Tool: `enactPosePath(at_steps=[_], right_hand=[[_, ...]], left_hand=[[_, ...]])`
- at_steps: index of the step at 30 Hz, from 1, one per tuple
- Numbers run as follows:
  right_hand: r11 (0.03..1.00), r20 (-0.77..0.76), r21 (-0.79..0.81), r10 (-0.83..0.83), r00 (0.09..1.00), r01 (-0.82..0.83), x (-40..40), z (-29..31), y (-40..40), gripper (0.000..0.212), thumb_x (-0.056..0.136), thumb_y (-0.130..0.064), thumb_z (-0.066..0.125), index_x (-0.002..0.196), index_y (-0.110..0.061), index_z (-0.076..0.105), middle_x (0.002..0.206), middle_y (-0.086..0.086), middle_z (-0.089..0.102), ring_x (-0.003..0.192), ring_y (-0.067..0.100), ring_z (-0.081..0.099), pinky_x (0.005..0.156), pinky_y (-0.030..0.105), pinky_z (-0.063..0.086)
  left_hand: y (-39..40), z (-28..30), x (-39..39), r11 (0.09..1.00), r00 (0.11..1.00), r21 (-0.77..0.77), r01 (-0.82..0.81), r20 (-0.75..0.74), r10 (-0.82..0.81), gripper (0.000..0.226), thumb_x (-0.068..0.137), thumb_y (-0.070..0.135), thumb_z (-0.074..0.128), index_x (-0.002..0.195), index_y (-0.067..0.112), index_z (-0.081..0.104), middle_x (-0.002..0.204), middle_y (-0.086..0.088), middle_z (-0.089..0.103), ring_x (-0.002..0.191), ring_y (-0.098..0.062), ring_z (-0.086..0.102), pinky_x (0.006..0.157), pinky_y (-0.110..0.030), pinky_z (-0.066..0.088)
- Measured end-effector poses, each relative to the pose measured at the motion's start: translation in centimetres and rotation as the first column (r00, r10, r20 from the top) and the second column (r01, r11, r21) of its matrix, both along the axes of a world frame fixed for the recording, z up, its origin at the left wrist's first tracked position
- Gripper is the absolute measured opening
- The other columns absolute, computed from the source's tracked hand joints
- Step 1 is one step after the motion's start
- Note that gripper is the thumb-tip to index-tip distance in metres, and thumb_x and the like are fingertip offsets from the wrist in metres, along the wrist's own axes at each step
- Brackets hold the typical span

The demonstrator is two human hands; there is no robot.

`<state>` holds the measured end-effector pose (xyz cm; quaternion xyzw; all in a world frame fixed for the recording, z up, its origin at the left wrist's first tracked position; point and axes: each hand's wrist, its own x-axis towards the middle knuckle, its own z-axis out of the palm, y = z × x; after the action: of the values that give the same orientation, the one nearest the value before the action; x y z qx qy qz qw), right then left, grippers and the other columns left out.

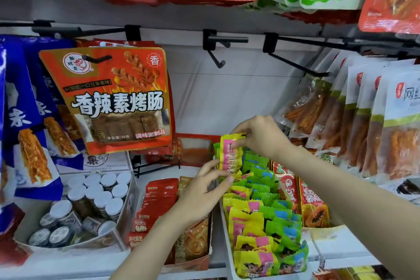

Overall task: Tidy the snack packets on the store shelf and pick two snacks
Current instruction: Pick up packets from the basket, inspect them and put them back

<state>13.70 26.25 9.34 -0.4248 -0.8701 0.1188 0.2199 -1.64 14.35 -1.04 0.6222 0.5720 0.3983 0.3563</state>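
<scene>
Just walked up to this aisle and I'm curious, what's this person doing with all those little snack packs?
A person is sorting snacks at a store shelf. Both hands hold a yellow-and-pink packet upright above a white tray packed with yellow and green packets: the right hand pinches its top edge, the left hand steadies its lower end with the fingers. An orange sausage snack bag hangs on a hook to the left, and a box of small jars sits below it.

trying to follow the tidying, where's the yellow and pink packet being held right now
In the head view, right of centre, the yellow and pink packet is upright above the white tray, pinched on top by the right hand, the left hand at its bottom.
</scene>
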Motion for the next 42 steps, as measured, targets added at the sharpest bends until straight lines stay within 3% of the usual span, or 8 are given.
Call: enactPosePath(at_steps=[3, 7, 10, 16, 22, 26, 35, 42], right_hand=[[1.000, -0.002, -0.019, 0.023, 1.000, -0.023, -0.2, -0.5, -0.7, 0.027, 0.066, -0.032, 0.089, 0.089, -0.020, 0.080, 0.075, -0.003, 0.074, 0.061, 0.000, 0.055, 0.079, 0.025, 0.051], [0.998, 0.019, -0.062, 0.000, 1.000, 0.001, -0.8, -2.0, -1.4, 0.027, 0.069, -0.029, 0.087, 0.092, -0.017, 0.079, 0.092, 0.002, 0.077, 0.082, 0.014, 0.067, 0.085, 0.030, 0.051], [0.998, -0.008, -0.057, 0.006, 1.000, -0.007, -0.2, -2.3, -1.2, 0.016, 0.068, -0.026, 0.088, 0.078, -0.018, 0.078, 0.074, -0.002, 0.073, 0.067, 0.009, 0.061, 0.076, 0.027, 0.052], [0.981, 0.225, -0.180, 0.114, 0.968, -0.074, -0.5, -3.5, -1.4, 0.016, 0.087, -0.025, 0.073, 0.098, -0.014, 0.079, 0.095, 0.005, 0.076, 0.089, 0.016, 0.069, 0.088, 0.024, 0.047], [0.997, 0.087, -0.071, 0.037, 0.996, -0.030, 0.4, -2.3, -0.1, 0.012, 0.086, -0.028, 0.074, 0.095, -0.022, 0.079, 0.099, -0.001, 0.075, 0.089, 0.014, 0.066, 0.087, 0.028, 0.048], [0.995, 0.225, -0.041, 0.100, 0.969, -0.093, 0.2, -2.8, 0.5, 0.023, 0.082, -0.027, 0.077, 0.105, -0.026, 0.076, 0.111, 0.003, 0.059, 0.104, 0.020, 0.057, 0.095, 0.036, 0.045], [0.993, 0.347, 0.041, 0.087, 0.934, -0.108, -1.1, -3.5, 0.7, 0.016, 0.081, -0.038, 0.075, 0.093, -0.027, 0.074, 0.116, -0.003, 0.056, 0.116, 0.018, 0.045, 0.094, 0.033, 0.036], [0.997, -0.246, -0.076, -0.007, 0.969, -0.012, 3.3, 2.9, -0.7, 0.019, 0.087, -0.020, 0.073, 0.086, -0.008, 0.059, 0.085, 0.014, 0.072, 0.080, 0.032, 0.070, 0.079, 0.044, 0.056]], left_hand=[[0.1, -0.4, 0.1, 1.000, 0.999, -0.003, -0.007, 0.040, 0.007, 0.044, 0.078, 0.074, 0.045, 0.107, 0.047, 0.064, 0.146, 0.024, 0.034, 0.134, 0.005, 0.034, 0.099, -0.017, 0.030], [-0.2, -0.2, 0.3, 1.000, 0.999, -0.014, 0.007, 0.050, -0.006, 0.043, 0.079, 0.073, 0.044, 0.109, 0.048, 0.062, 0.138, 0.023, 0.039, 0.113, 0.026, 0.036, 0.087, 0.000, 0.027], [-0.1, 0.3, 0.2, 0.999, 0.998, -0.030, 0.013, 0.059, -0.012, 0.044, 0.080, 0.069, 0.046, 0.113, 0.045, 0.062, 0.131, 0.020, 0.044, 0.104, 0.019, 0.044, 0.081, 0.006, 0.029], [0.0, 0.2, 0.1, 1.000, 0.995, -0.023, 0.020, 0.101, -0.018, 0.045, 0.083, 0.062, 0.048, 0.113, 0.034, 0.068, 0.143, 0.024, 0.038, 0.132, 0.009, 0.034, 0.098, -0.009, 0.029], [-0.2, 0.4, -0.6, 0.998, 0.998, 0.011, 0.068, -0.012, -0.067, 0.051, 0.088, 0.062, 0.048, 0.129, 0.034, 0.059, 0.135, 0.028, 0.045, 0.124, 0.012, 0.042, 0.104, -0.019, 0.034], [-0.2, 0.3, -0.8, 0.999, 0.998, 0.006, 0.054, -0.035, -0.054, 0.045, 0.090, 0.063, 0.054, 0.132, 0.051, 0.046, 0.135, 0.029, 0.045, 0.124, 0.008, 0.044, 0.103, -0.027, 0.041], [0.1, 0.5, -0.5, 0.998, 0.996, -0.019, 0.066, -0.059, -0.067, 0.061, 0.086, 0.067, 0.043, 0.134, 0.030, 0.054, 0.131, 0.027, 0.043, 0.118, 0.016, 0.042, 0.092, -0.006, 0.030], [-0.4, 0.4, 0.1, 0.995, 0.999, -0.099, -0.002, 0.037, 0.006, 0.059, 0.086, 0.066, 0.045, 0.131, 0.029, 0.057, 0.133, 0.022, 0.047, 0.124, 0.005, 0.045, 0.094, -0.008, 0.032]])
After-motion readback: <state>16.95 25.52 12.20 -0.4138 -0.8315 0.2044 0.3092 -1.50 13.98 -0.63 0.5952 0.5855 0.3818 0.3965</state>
